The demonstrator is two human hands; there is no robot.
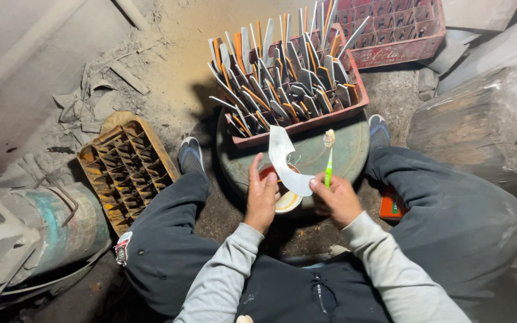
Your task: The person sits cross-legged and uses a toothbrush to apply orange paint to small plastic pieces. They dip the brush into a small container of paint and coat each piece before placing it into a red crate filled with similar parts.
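Observation:
My left hand [262, 194] grips the lower end of a curved, pale metal blade [283, 158], holding it upright over a small round tin [286, 202]. A green-handled brush [328, 164] with a paste-covered head sticks up from my right hand [337, 198], close to the blade's lower right edge. Both hands hover above a round green drum top [342, 149] between my knees. Behind it, a red crate [306, 122] stands packed with several similar blades, some smeared orange.
An empty yellow-brown crate [128, 168] lies tilted at the left by my leg. Another red crate [397, 33] sits at the top right. A big stone block [480, 125] is on the right, a rusty machine [31, 230] at the lower left. Dusty ground with debris surrounds me.

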